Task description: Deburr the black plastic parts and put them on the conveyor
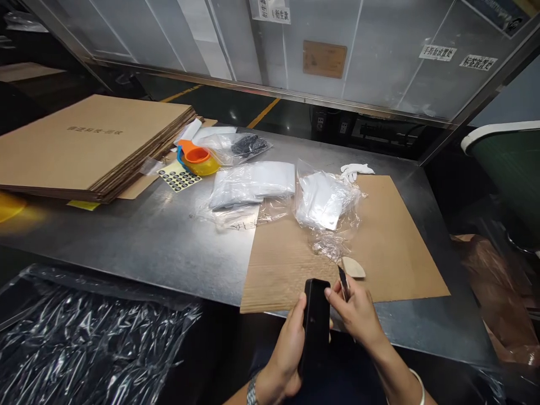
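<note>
My left hand [290, 343] is closed around the side of a black rectangular case [315, 315], held upright over the table's front edge. In my right hand [358, 309] is a slim tool with a flat, pointed black tip [342, 277]; its exact kind is unclear. The thumb of that hand touches the case's upper right edge. Just beyond the tool lies a beige wedge-shaped pad [353, 268] on a cardboard sheet [392, 242]. A clear plastic bag of white pieces [323, 197] rests farther back on the sheet.
Flat cardboard [84, 140] is stacked at the left. Near it are an orange-and-yellow tape roll [200, 160], a sticker sheet [179, 177] and bagged white sleeves [257, 180]. A white glove [356, 170] lies at the back. Black plastic wrap [84, 337] fills the lower left. A panel [379, 50] stands behind the metal table [169, 247].
</note>
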Demonstrator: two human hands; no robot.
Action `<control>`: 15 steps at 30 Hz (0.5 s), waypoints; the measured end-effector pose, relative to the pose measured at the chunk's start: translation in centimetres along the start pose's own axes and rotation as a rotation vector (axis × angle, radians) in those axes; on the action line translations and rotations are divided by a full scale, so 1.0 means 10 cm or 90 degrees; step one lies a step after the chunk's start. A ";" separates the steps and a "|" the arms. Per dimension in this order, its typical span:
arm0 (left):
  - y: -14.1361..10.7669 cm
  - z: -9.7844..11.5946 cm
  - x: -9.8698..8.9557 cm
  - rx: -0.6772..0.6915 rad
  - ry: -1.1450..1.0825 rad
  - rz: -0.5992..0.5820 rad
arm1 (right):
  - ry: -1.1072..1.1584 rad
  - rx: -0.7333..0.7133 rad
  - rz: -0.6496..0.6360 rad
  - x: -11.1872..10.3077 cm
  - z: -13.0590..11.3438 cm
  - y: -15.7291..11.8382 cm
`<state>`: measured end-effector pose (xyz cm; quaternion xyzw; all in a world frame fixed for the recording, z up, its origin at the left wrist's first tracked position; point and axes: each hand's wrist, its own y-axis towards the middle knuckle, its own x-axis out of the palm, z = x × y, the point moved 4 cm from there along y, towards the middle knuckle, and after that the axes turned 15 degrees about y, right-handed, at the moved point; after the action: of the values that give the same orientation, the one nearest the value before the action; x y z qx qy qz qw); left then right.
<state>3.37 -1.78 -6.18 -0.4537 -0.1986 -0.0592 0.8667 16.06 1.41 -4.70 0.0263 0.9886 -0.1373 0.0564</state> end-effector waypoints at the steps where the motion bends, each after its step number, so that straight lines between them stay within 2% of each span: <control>1: 0.00 -0.01 0.02 -0.029 -0.003 -0.033 | 0.014 -0.001 0.001 -0.01 0.00 0.05; 4: -0.02 -0.02 0.06 -0.076 -0.029 -0.097 | 0.073 0.017 -0.016 0.00 0.01 0.12; 9: -0.04 0.04 0.05 -0.071 -0.021 -0.105 | 0.157 0.051 -0.011 -0.02 0.02 0.07; 15: -0.07 0.09 0.07 -0.067 0.015 -0.094 | 0.165 0.040 0.002 -0.09 0.03 -0.02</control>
<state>3.58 -1.45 -4.90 -0.4822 -0.2178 -0.1384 0.8372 16.96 1.13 -4.86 0.0474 0.9827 -0.1634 -0.0726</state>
